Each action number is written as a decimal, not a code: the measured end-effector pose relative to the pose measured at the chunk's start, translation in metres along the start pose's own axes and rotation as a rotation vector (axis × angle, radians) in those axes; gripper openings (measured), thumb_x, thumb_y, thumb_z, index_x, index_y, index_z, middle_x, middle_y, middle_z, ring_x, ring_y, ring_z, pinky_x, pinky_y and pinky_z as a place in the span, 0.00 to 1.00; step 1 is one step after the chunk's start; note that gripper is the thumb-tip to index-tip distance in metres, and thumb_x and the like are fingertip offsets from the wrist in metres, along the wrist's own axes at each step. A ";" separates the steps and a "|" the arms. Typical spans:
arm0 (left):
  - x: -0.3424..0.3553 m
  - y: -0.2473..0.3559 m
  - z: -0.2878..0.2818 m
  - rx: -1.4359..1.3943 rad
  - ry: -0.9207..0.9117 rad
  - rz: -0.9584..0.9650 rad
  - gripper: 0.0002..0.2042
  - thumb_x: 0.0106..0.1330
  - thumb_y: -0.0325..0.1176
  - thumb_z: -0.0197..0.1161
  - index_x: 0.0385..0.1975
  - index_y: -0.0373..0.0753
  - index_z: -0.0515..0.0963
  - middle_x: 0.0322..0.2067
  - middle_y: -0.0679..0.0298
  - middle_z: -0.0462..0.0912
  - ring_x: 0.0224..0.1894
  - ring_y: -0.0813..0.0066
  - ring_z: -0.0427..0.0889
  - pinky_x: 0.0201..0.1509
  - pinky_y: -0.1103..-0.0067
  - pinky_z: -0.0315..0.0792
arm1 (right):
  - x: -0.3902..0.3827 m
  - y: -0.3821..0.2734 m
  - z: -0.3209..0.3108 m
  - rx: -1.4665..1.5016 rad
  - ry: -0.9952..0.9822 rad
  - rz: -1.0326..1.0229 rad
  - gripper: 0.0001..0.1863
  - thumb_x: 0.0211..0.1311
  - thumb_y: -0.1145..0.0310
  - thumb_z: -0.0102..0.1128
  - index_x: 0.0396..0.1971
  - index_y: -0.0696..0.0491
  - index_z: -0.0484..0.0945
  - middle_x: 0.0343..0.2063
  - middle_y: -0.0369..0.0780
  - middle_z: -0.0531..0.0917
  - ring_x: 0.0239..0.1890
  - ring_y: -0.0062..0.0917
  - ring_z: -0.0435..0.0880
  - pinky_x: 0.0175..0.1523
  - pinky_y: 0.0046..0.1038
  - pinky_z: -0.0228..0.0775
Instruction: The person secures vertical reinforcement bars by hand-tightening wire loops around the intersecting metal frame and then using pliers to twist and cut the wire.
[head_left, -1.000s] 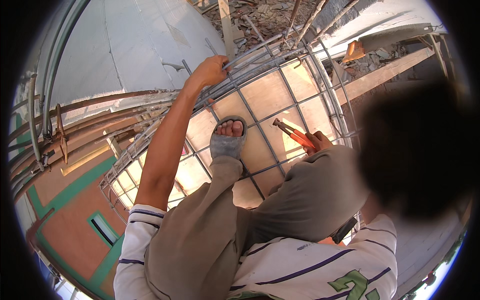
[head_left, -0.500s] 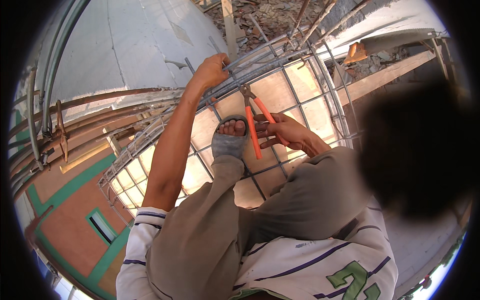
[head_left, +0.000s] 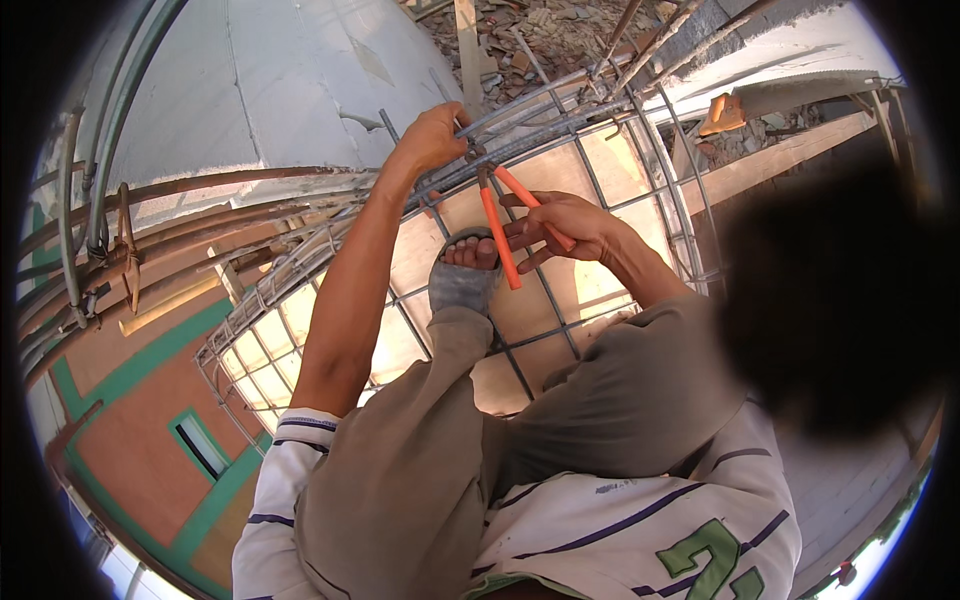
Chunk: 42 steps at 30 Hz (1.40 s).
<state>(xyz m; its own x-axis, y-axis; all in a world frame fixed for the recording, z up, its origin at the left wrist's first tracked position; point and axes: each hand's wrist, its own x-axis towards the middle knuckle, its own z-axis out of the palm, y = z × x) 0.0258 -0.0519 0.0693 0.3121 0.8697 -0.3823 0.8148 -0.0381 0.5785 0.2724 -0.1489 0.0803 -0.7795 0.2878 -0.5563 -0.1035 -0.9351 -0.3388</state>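
Fingers: your right hand point(head_left: 565, 225) has its fingers point(head_left: 528, 232) spread loosely along the orange handles, which stand parted; your left hand point(head_left: 432, 135) is curled tight around a bar of the cage.
Near you: your knees and striped shirt fill the lower frame, and your sandalled foot point(head_left: 463, 280) rests on a crossbar just below the tool.
Tool: the orange-handled cutters point(head_left: 497, 225) point up and away from you, their nose point(head_left: 473, 162) at the bar junction right beside your left hand.
Work: the rebar cage point(head_left: 590, 185) lies across plywood panels point(head_left: 400, 345), its grid already laid out.
Progress: by my reading you are mid-way at this one joint; whether wire sits in the nose I cannot tell.
Left to do: squeeze the handles at this junction; crossings beyond look unattended.
Far: rubble point(head_left: 545, 35) and a pale concrete slab point(head_left: 270, 90).
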 end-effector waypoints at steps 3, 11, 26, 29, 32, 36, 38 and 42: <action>-0.001 -0.002 0.002 -0.025 0.000 -0.014 0.16 0.56 0.29 0.66 0.44 0.32 0.77 0.37 0.48 0.85 0.39 0.58 0.84 0.43 0.68 0.77 | -0.003 -0.001 0.002 0.032 -0.008 -0.003 0.41 0.57 0.80 0.46 0.72 0.64 0.41 0.55 0.58 0.73 0.54 0.46 0.82 0.51 0.53 0.79; 0.000 -0.009 0.004 -0.050 0.002 -0.025 0.13 0.57 0.27 0.66 0.42 0.32 0.76 0.32 0.51 0.85 0.33 0.65 0.84 0.38 0.71 0.76 | 0.000 0.004 0.005 0.112 0.004 -0.005 0.24 0.53 0.82 0.43 0.54 0.59 0.62 0.57 0.59 0.71 0.57 0.50 0.79 0.51 0.59 0.77; 0.003 -0.003 -0.002 -0.190 -0.099 -0.097 0.11 0.56 0.25 0.65 0.39 0.32 0.77 0.25 0.59 0.84 0.27 0.74 0.80 0.30 0.76 0.71 | -0.001 -0.036 -0.034 -0.073 -0.007 0.115 0.05 0.54 0.76 0.52 0.32 0.54 0.70 0.48 0.55 0.76 0.51 0.51 0.81 0.47 0.58 0.79; 0.000 -0.004 -0.002 -0.240 -0.081 -0.131 0.12 0.56 0.25 0.65 0.39 0.31 0.77 0.27 0.59 0.85 0.27 0.75 0.79 0.28 0.78 0.70 | 0.002 -0.048 -0.039 -0.124 -0.023 0.182 0.04 0.53 0.76 0.53 0.29 0.53 0.70 0.49 0.55 0.76 0.52 0.49 0.81 0.47 0.57 0.80; -0.001 -0.009 -0.001 -0.241 -0.080 -0.122 0.12 0.55 0.25 0.65 0.39 0.31 0.78 0.28 0.59 0.85 0.26 0.76 0.79 0.27 0.78 0.70 | 0.004 -0.052 -0.042 -0.134 -0.029 0.219 0.04 0.53 0.75 0.53 0.29 0.53 0.70 0.50 0.55 0.76 0.53 0.48 0.80 0.48 0.56 0.80; -0.001 -0.011 -0.001 -0.271 -0.106 -0.143 0.12 0.55 0.25 0.65 0.40 0.30 0.78 0.28 0.60 0.85 0.26 0.77 0.79 0.27 0.80 0.70 | 0.010 -0.052 -0.053 -0.241 -0.033 0.200 0.04 0.54 0.75 0.54 0.30 0.53 0.70 0.50 0.53 0.76 0.54 0.46 0.80 0.49 0.54 0.80; -0.001 -0.009 -0.002 -0.311 -0.088 -0.158 0.12 0.55 0.24 0.64 0.40 0.29 0.78 0.28 0.60 0.85 0.27 0.78 0.80 0.27 0.80 0.70 | 0.011 -0.047 -0.051 -0.328 0.002 0.158 0.04 0.54 0.75 0.54 0.30 0.53 0.70 0.50 0.52 0.76 0.54 0.46 0.80 0.50 0.54 0.80; 0.002 -0.006 -0.001 -0.290 -0.112 -0.137 0.12 0.56 0.23 0.64 0.40 0.29 0.78 0.29 0.60 0.85 0.27 0.78 0.80 0.27 0.80 0.71 | 0.007 -0.041 -0.052 -0.196 -0.022 0.157 0.05 0.54 0.75 0.53 0.31 0.53 0.69 0.45 0.47 0.76 0.51 0.42 0.81 0.49 0.52 0.81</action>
<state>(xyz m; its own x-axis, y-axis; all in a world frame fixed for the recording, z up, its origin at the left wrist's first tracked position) 0.0208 -0.0495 0.0655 0.2747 0.7968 -0.5382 0.6852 0.2305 0.6910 0.3033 -0.0977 0.0502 -0.7898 0.1357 -0.5982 0.1400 -0.9096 -0.3912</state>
